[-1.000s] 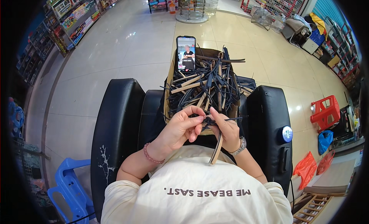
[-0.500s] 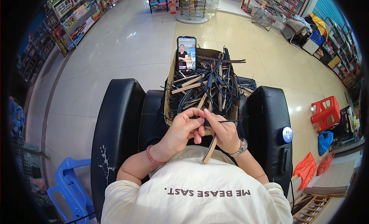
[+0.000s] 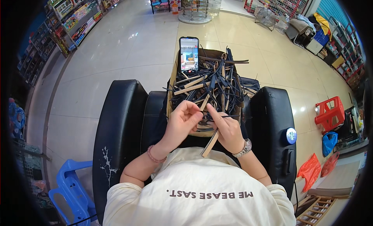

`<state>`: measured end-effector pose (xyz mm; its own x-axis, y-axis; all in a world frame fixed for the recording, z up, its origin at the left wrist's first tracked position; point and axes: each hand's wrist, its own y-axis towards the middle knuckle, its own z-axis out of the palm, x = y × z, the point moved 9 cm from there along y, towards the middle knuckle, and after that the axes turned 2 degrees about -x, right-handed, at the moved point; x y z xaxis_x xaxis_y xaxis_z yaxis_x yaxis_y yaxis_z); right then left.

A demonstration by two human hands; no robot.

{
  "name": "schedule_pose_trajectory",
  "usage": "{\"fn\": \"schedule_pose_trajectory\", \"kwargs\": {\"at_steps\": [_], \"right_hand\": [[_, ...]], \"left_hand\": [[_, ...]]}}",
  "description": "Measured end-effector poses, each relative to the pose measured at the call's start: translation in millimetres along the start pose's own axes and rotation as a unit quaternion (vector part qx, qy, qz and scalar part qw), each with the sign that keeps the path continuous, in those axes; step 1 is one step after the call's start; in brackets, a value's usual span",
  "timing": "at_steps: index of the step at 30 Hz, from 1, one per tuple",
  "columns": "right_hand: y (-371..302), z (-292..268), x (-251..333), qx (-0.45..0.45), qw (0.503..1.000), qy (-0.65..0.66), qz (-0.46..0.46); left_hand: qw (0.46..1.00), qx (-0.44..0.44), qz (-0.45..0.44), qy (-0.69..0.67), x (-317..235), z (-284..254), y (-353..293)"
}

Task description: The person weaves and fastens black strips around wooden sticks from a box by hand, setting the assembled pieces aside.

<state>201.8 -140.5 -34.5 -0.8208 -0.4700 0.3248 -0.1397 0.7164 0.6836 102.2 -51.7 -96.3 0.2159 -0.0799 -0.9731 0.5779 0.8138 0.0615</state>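
A tan-and-black flat strip (image 3: 210,144), looking like leather, hangs from my right hand (image 3: 229,133), its lower end pointing toward my shirt. A thin dark tail sticks out on the right of that hand. My left hand (image 3: 181,123) is beside it, thumb and fingertips pinched together by another tan stretch of strip; whether both stretches are one piece is hidden by the fingers. Just beyond my hands is a cardboard box (image 3: 169,103) heaped with similar black and tan strips (image 3: 215,80), several of them knotted or looped.
A phone (image 3: 189,55) with a lit screen stands at the box's far left corner. Black padded armrests (image 3: 116,125) flank me. A blue plastic chair (image 3: 74,187) is at lower left, a red stool (image 3: 329,114) at right. Stocked shelves (image 3: 79,16) line the far left.
My hands have drawn slightly apart, the left one shifting left. The hanging strip end has moved a little up and left. The phone's picture has changed.
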Motion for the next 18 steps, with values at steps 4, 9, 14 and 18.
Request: {"fn": "schedule_pose_trajectory", "kwargs": {"at_steps": [4,9,14,18], "right_hand": [[-2,4,-4,-0.004,1.0,-0.005,0.018],[-5,8,-1,0.026,1.0,-0.001,0.012],[-3,9,4,0.047,0.998,0.047,0.004],[-10,9,-24,0.043,0.924,0.313,0.216]], "left_hand": [[0.983,-0.05,0.093,0.15,-21,2,-10],[0.995,-0.002,0.0,0.099,-9,2,-3],[0.991,0.067,-0.105,0.057,-1,4,4],[0.984,0.073,0.007,0.16,-30,-4,22]]}}
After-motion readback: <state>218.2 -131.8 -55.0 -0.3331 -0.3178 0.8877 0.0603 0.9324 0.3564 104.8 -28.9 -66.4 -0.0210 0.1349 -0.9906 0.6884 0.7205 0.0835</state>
